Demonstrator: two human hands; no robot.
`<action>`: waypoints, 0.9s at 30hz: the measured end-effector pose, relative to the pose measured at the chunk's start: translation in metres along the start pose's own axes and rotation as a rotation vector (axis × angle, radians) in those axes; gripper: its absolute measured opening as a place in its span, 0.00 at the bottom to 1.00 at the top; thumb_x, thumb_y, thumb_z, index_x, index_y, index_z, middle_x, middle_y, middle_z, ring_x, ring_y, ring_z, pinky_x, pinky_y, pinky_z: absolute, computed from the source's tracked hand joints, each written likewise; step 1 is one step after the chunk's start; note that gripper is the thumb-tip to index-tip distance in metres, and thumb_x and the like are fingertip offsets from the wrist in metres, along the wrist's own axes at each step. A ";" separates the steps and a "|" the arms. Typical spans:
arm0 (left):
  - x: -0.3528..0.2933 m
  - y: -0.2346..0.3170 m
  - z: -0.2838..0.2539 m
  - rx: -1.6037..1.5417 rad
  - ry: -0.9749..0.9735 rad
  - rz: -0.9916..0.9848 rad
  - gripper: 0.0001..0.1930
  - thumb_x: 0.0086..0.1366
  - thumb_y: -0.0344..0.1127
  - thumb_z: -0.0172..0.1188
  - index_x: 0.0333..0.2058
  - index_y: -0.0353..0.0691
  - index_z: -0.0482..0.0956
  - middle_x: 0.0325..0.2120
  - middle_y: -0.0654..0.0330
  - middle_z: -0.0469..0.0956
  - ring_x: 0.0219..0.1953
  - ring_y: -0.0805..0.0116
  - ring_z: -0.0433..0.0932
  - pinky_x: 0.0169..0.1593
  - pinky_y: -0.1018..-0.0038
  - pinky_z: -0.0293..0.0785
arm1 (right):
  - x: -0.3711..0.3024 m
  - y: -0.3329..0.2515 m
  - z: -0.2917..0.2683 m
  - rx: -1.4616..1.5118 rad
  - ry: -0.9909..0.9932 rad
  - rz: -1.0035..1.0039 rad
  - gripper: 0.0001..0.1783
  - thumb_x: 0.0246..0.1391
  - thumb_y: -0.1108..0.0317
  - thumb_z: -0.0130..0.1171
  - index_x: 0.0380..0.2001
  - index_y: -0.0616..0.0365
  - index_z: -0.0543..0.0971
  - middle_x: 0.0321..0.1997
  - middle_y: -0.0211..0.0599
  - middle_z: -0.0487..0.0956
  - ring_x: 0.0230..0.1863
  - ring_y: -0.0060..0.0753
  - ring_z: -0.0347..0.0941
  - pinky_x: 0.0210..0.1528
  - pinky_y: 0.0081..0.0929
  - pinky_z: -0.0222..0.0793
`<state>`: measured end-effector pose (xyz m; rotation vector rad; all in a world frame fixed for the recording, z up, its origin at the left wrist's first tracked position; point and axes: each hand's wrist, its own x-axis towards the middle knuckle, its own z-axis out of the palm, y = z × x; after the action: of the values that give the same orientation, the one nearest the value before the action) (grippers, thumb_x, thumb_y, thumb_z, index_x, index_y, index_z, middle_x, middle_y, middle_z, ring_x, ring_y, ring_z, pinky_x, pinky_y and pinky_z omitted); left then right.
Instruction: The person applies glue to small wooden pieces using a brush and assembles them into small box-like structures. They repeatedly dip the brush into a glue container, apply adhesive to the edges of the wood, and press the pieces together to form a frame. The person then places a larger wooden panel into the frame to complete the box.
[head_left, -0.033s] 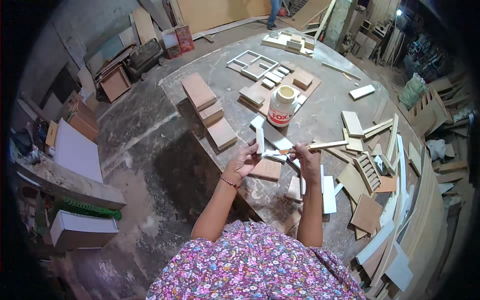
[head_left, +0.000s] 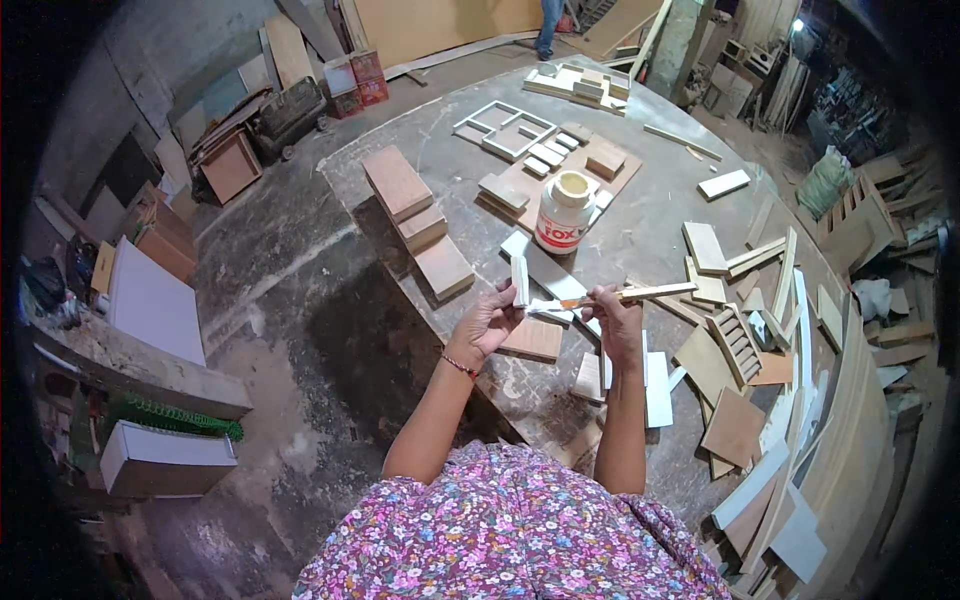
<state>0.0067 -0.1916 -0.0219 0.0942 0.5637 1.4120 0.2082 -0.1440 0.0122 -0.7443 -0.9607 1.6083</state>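
Pinched in my left hand (head_left: pixel 486 322) is a small pale wooden block (head_left: pixel 520 281), standing on end. My right hand (head_left: pixel 615 318) grips a glue brush (head_left: pixel 660 291) by its long wooden handle. The brush's white-coated tip (head_left: pixel 543 305) points left and meets or nearly meets the block's lower part. Whether they touch I cannot tell. Just beyond both hands stands an open white jar (head_left: pixel 565 212) with a red label and pale residue around its mouth. A white board (head_left: pixel 545 268) lies on the table under the hands, partly covered by them.
Three brown wooden blocks (head_left: pixel 420 228) line the left side of the worktable (head_left: pixel 350 170). A white frame (head_left: pixel 503 130) and a board with small pieces (head_left: pixel 620 170) lie farther back. Loose offcuts (head_left: pixel 735 425) crowd the right side. A person's leg (head_left: pixel 548 28) shows at the far end.
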 end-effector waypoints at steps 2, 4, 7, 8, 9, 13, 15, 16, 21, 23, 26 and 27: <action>0.005 -0.002 -0.009 -0.022 -0.029 -0.010 0.11 0.56 0.29 0.57 0.39 0.37 0.71 0.31 0.60 0.72 0.33 0.70 0.72 0.34 0.79 0.72 | 0.000 -0.001 -0.002 0.099 0.018 -0.028 0.06 0.48 0.73 0.55 0.26 0.66 0.72 0.22 0.39 0.75 0.20 0.26 0.72 0.23 0.20 0.69; 0.005 -0.002 -0.011 -0.063 -0.058 -0.042 0.12 0.56 0.30 0.57 0.39 0.34 0.69 0.34 0.55 0.71 0.36 0.66 0.72 0.34 0.77 0.72 | 0.002 0.006 -0.006 0.166 0.059 -0.055 0.07 0.48 0.71 0.54 0.29 0.65 0.72 0.25 0.39 0.75 0.22 0.27 0.73 0.27 0.22 0.71; 0.002 -0.007 -0.003 -0.128 -0.080 -0.023 0.12 0.58 0.30 0.55 0.38 0.31 0.69 0.34 0.52 0.71 0.36 0.63 0.72 0.35 0.74 0.72 | -0.001 0.015 -0.005 0.225 0.078 -0.029 0.10 0.49 0.69 0.55 0.34 0.63 0.71 0.28 0.38 0.76 0.26 0.28 0.75 0.32 0.23 0.73; 0.002 -0.008 -0.002 -0.159 -0.091 -0.030 0.12 0.58 0.30 0.54 0.38 0.30 0.69 0.34 0.52 0.72 0.36 0.62 0.72 0.35 0.74 0.72 | -0.002 0.019 -0.007 0.232 0.060 -0.010 0.10 0.49 0.69 0.55 0.34 0.63 0.71 0.29 0.39 0.76 0.26 0.28 0.75 0.32 0.23 0.73; 0.000 -0.009 0.000 -0.178 -0.072 -0.041 0.12 0.58 0.30 0.54 0.38 0.30 0.68 0.35 0.51 0.71 0.37 0.62 0.72 0.36 0.72 0.71 | -0.002 0.023 -0.009 0.239 0.041 0.009 0.10 0.49 0.69 0.55 0.34 0.63 0.71 0.29 0.39 0.76 0.26 0.28 0.75 0.32 0.23 0.72; 0.002 -0.011 -0.003 -0.168 -0.151 -0.052 0.15 0.58 0.30 0.53 0.43 0.31 0.66 0.36 0.52 0.71 0.36 0.63 0.72 0.36 0.75 0.71 | -0.001 0.032 -0.008 0.201 0.023 0.035 0.11 0.49 0.69 0.55 0.34 0.63 0.71 0.30 0.38 0.75 0.27 0.27 0.74 0.31 0.24 0.71; 0.001 -0.011 -0.005 -0.108 -0.194 -0.078 0.17 0.58 0.30 0.54 0.45 0.32 0.65 0.36 0.52 0.71 0.36 0.64 0.72 0.36 0.75 0.71 | 0.000 0.032 -0.006 0.197 0.033 0.012 0.11 0.49 0.69 0.55 0.34 0.63 0.71 0.29 0.37 0.75 0.26 0.27 0.74 0.32 0.23 0.70; -0.001 -0.011 -0.003 -0.078 -0.216 -0.090 0.18 0.58 0.30 0.54 0.46 0.33 0.64 0.36 0.53 0.71 0.36 0.64 0.72 0.36 0.75 0.72 | 0.002 0.032 -0.006 0.177 0.057 -0.008 0.11 0.49 0.69 0.55 0.34 0.63 0.71 0.29 0.37 0.75 0.26 0.27 0.73 0.32 0.23 0.70; -0.005 -0.012 0.002 -0.076 -0.264 -0.104 0.19 0.58 0.29 0.54 0.48 0.33 0.63 0.38 0.52 0.70 0.37 0.66 0.73 0.38 0.75 0.72 | 0.014 0.029 -0.009 0.171 0.133 -0.115 0.11 0.49 0.69 0.56 0.35 0.64 0.71 0.28 0.37 0.76 0.27 0.27 0.73 0.33 0.22 0.68; -0.006 -0.011 0.004 -0.094 -0.241 -0.107 0.19 0.58 0.28 0.53 0.48 0.33 0.63 0.37 0.52 0.70 0.37 0.65 0.73 0.38 0.75 0.72 | 0.015 0.029 -0.011 0.176 0.138 -0.136 0.11 0.49 0.68 0.56 0.35 0.64 0.72 0.28 0.38 0.76 0.27 0.27 0.73 0.32 0.22 0.69; -0.005 -0.012 0.005 -0.101 -0.213 -0.106 0.18 0.58 0.28 0.53 0.47 0.34 0.64 0.37 0.51 0.70 0.37 0.65 0.73 0.37 0.76 0.73 | 0.010 0.030 -0.010 0.229 0.129 -0.095 0.11 0.49 0.69 0.56 0.35 0.64 0.72 0.28 0.37 0.76 0.27 0.27 0.73 0.32 0.22 0.70; -0.005 -0.012 0.005 -0.100 -0.205 -0.105 0.18 0.58 0.28 0.53 0.47 0.34 0.64 0.37 0.51 0.71 0.37 0.65 0.73 0.37 0.76 0.73 | 0.011 0.033 -0.010 0.252 0.106 -0.086 0.11 0.49 0.70 0.56 0.34 0.64 0.72 0.29 0.38 0.76 0.27 0.28 0.74 0.31 0.22 0.70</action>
<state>0.0199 -0.1972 -0.0205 0.1264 0.3236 1.3072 0.1988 -0.1345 -0.0220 -0.6000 -0.6890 1.5626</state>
